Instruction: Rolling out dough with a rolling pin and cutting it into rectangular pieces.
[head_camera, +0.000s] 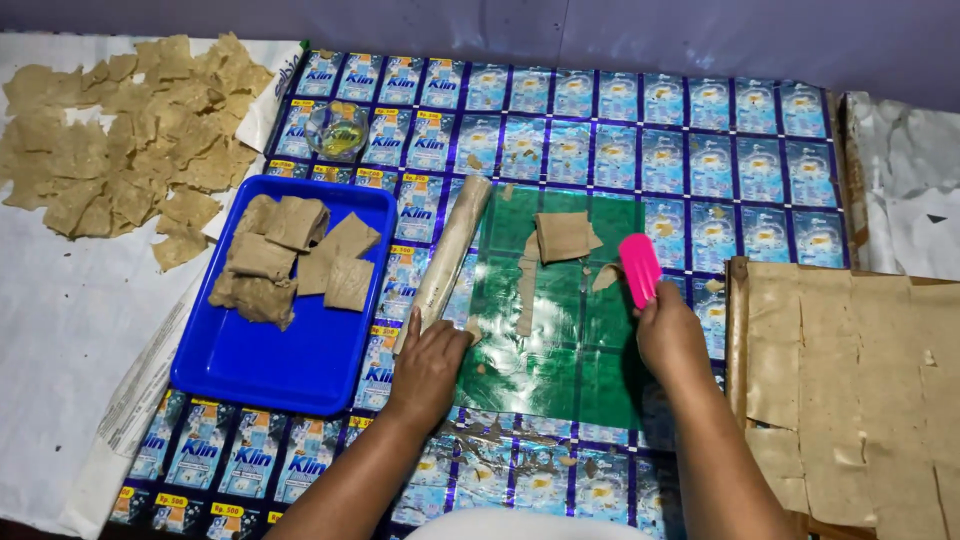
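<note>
My left hand (428, 368) rests on the lower end of a dough-coated rolling pin (446, 256) that lies slanted along the left edge of a green plastic sheet (565, 350). My right hand (668, 335) grips a pink plastic scraper (639, 267) held upright over the sheet's right side. On the sheet lie a folded square of brown dough (564, 236) and thin dough strips (526, 285) and scraps.
A blue tray (300, 360) at the left holds several folded dough pieces (290, 258). Thin dried pieces (125, 140) are spread on white cloth far left. A small glass bowl (337, 130) stands behind the tray. Flat dough sheets (850, 380) lie at the right.
</note>
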